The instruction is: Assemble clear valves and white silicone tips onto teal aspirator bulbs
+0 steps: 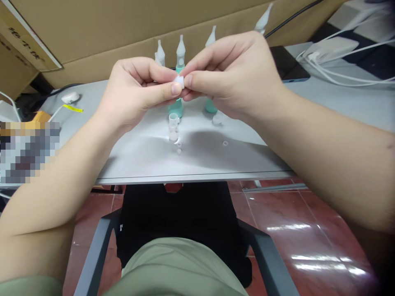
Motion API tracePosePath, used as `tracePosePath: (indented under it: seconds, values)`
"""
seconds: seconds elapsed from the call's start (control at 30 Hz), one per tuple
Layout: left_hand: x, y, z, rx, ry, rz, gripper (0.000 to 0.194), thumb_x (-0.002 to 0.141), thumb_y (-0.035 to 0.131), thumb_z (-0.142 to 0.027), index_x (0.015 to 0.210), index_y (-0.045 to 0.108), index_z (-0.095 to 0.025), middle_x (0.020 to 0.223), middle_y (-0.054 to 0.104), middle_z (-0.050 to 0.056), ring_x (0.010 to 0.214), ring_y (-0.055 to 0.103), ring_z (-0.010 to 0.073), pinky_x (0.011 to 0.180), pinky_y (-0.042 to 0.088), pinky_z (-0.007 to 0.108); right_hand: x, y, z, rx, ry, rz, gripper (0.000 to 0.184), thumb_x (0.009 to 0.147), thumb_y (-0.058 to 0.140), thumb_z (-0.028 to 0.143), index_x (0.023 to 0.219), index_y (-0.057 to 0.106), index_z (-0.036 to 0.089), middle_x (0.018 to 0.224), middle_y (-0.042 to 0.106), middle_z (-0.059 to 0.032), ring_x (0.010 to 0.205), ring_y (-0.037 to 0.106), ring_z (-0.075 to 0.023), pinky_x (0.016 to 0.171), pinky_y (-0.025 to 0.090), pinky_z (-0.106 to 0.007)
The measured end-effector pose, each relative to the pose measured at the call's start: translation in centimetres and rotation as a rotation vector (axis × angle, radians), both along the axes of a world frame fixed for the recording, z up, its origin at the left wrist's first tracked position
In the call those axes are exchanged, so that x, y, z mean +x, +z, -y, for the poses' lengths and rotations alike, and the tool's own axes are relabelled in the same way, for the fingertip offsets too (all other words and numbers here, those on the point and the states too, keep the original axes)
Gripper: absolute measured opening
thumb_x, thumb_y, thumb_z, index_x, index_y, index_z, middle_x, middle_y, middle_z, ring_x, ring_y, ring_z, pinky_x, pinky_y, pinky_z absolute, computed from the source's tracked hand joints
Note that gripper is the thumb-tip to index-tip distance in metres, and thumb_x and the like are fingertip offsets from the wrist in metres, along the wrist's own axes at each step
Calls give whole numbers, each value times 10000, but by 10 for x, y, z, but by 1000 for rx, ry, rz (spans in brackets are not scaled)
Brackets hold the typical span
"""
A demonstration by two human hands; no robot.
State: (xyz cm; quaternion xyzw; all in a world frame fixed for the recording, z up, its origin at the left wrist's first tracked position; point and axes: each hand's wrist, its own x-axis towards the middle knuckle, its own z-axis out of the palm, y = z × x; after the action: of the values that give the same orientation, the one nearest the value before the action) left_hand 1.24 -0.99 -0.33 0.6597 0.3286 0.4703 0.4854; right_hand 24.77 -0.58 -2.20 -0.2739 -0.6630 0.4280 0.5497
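Note:
Above the middle of the table, my left hand (135, 90) and my right hand (231, 74) pinch one small white plastic piece (179, 81) between thumbs and fingers. Its exact kind is hidden by the fingertips. Behind the hands stand several green devices with white tapered tips, among them one nozzle (181, 47) in the centre and another (211, 37) to its right. Below my hands a clear plastic cup-like part (173, 127) is upright on the table. Close to it lie a tiny ring (179, 144) and a small round bit (179, 151).
A translucent part (217, 119) and a white ring (225, 143) lie on the grey table (138, 160) to the right. A dark phone (288, 65) and white cables (324, 70) are at the back right. Cardboard (108, 37) walls the rear. A white gadget (70, 97) sits left.

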Motion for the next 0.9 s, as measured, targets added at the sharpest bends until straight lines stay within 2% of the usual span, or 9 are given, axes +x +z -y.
tracePosePath:
  seconds: [0.13,0.27,0.37,0.47,0.6,0.67,0.77,0.9]
  values:
    - [3,-3,0,13,-19,13,388,741,1310,-414,847,957,-293,1031,985,78,1164,987,429,1280,778,726,-6,-4,-3,32,-6,-49,271,841,911,68,812,956,334,833,882,33,792,827,-228,832,754,-405]
    - [4,-4,-3,36,-45,46,383,731,1313,-405,858,971,-287,1020,988,84,1140,983,460,1252,777,756,-11,-10,-7,158,-78,-84,286,816,887,34,779,920,316,786,864,16,742,834,-250,726,715,-418]
    - [4,-2,-2,14,-45,40,375,704,1312,-345,834,967,-279,1010,980,96,1159,984,491,1272,757,774,-8,-9,-7,172,-85,-58,292,840,896,58,762,911,338,790,869,25,767,861,-261,742,727,-423]
    - [3,1,1,-16,-34,4,377,733,1305,-387,850,964,-277,1057,987,111,1255,978,523,1347,717,801,-6,-7,-5,120,-63,17,270,856,916,114,769,919,370,833,893,45,843,898,-266,821,778,-429]
    - [2,-2,-2,2,-40,6,418,716,1314,-461,866,959,-301,1060,992,81,1254,972,507,1366,706,825,-12,-10,-5,150,-148,-85,246,809,890,71,741,882,307,808,890,-4,764,864,-245,737,742,-401]
    - [2,-5,-6,18,-32,27,455,699,1324,-509,863,954,-302,1054,992,83,1230,970,499,1367,695,851,-15,-13,-9,143,-115,-133,219,807,897,63,766,889,278,816,888,-29,755,858,-243,733,741,-402]
    - [1,-7,-9,27,5,13,512,657,1340,-563,850,948,-296,1039,983,91,1198,962,503,1350,692,887,-15,-15,-17,45,24,-140,177,754,1025,171,830,922,293,874,905,-39,822,880,-271,788,791,-436]
    - [-3,-2,-4,25,44,1,501,661,1327,-599,837,955,-314,1027,973,76,1181,957,466,1281,767,795,-9,-14,-22,-33,105,-147,258,713,1164,278,880,968,294,916,926,-50,883,909,-280,840,822,-423]
